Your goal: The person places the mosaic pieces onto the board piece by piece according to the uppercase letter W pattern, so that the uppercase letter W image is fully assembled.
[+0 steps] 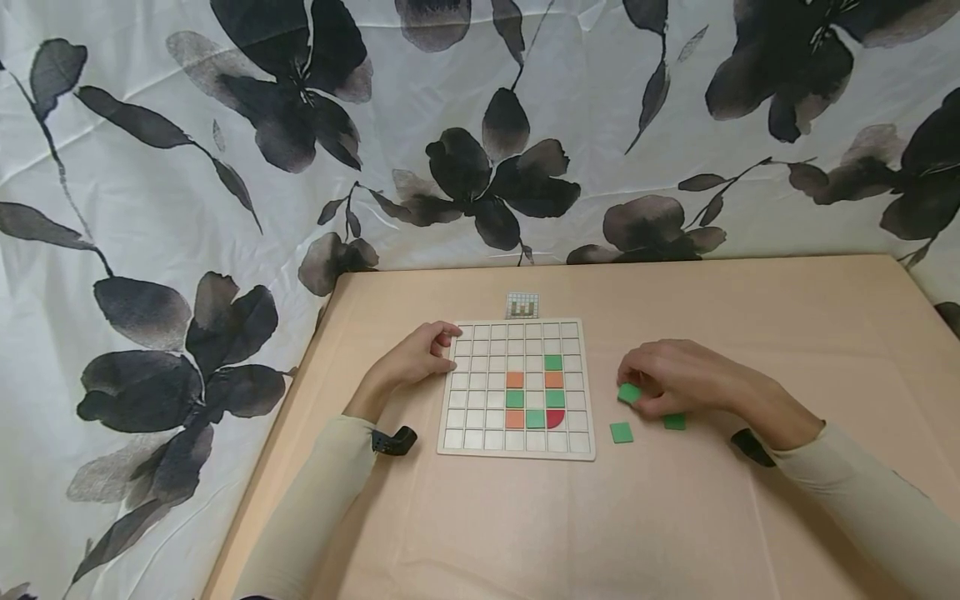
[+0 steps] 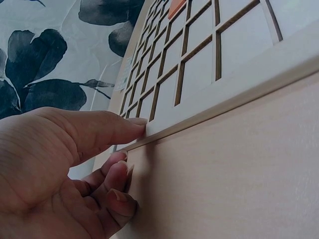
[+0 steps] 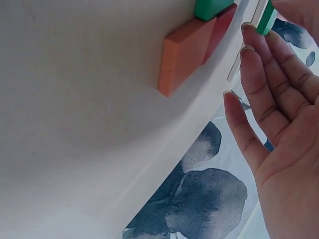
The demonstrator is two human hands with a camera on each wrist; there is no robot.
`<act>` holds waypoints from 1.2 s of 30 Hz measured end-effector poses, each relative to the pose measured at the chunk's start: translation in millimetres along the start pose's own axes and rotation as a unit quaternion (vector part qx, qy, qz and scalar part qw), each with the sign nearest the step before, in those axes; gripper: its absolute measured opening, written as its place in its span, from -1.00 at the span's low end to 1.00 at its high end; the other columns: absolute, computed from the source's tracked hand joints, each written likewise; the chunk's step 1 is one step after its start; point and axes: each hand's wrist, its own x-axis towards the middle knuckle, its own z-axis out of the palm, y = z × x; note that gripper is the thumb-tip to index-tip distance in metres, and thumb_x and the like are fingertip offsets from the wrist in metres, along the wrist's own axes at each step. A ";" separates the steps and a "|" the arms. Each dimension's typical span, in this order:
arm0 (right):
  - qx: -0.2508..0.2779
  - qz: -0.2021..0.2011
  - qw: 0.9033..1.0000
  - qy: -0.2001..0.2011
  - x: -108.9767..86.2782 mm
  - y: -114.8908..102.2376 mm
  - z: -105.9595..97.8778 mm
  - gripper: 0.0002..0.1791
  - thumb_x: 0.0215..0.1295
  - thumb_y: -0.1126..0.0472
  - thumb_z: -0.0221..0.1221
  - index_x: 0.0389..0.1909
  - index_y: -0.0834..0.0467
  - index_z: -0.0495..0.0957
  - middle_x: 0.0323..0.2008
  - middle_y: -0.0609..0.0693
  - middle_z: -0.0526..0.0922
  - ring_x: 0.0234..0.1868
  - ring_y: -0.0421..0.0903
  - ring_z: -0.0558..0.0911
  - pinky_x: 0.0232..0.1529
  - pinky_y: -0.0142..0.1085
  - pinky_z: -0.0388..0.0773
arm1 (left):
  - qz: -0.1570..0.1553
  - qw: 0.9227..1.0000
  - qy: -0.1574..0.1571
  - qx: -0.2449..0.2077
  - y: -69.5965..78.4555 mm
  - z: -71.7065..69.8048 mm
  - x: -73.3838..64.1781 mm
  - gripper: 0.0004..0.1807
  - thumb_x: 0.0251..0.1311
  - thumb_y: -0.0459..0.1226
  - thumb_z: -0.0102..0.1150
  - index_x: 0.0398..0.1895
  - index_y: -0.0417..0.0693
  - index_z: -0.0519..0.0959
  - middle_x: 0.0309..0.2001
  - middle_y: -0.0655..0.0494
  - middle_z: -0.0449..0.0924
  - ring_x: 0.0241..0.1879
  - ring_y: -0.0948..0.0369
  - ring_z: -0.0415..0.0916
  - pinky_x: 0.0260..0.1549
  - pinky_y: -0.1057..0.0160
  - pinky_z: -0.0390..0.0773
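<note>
A white grid board (image 1: 475,439) lies on the table, with green, orange and red tiles in some of its squares. At its upper left edge is my left hand (image 1: 416,358); the thumb (image 2: 112,128) rests on the rim and the other fingers bend loosely beside it. To the board's right my right hand (image 1: 686,379) pinches a green square tile (image 1: 628,393) by its edges. Below that hand lie two loose green tiles, one nearer the board (image 1: 622,432) and one under the wrist side (image 1: 675,422). The right wrist view also shows an orange tile (image 3: 187,57) touching a red tile (image 3: 219,32).
A small card with a grid pattern (image 1: 522,306) lies just behind the board. The light wooden table (image 1: 510,525) reaches back to a white cloth with dark flowers (image 1: 480,183). A black band (image 1: 393,441) sits on the left wrist.
</note>
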 end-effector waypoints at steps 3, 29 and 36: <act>-0.004 0.003 1.000 0.000 1.8 -0.5 -0.6 -0.77 0.11 0.02 0.44 -0.23 -0.17 0.63 -0.43 -0.32 0.48 -0.38 -0.33 0.43 -0.30 -0.40 0.44 | -0.002 1.000 0.001 0.000 -0.3 0.3 0.4 -0.41 0.21 -0.45 0.34 0.32 -0.19 0.43 -0.03 -0.10 0.35 -0.15 0.09 0.32 -0.15 0.20 0.40; -0.004 -0.025 1.000 -0.002 29.5 -18.3 -10.4 -0.72 0.09 0.06 0.43 -0.16 -0.08 0.64 -0.35 -0.25 0.54 -0.30 -0.30 0.44 -0.22 -0.31 0.46 | 0.005 1.000 -0.005 -0.002 -1.1 -0.5 1.9 -0.40 0.21 -0.47 0.34 0.33 -0.22 0.41 -0.03 -0.11 0.34 -0.16 0.08 0.31 -0.15 0.19 0.38; -0.006 -0.034 0.999 -0.008 41.2 -26.4 -8.2 -0.70 0.10 0.04 0.43 -0.13 -0.08 0.67 -0.28 -0.26 0.59 -0.26 -0.25 0.50 -0.17 -0.28 0.50 | 0.006 1.000 -0.006 -0.003 -0.5 -0.1 1.7 -0.41 0.21 -0.46 0.33 0.32 -0.22 0.41 -0.04 -0.12 0.34 -0.17 0.08 0.30 -0.16 0.18 0.37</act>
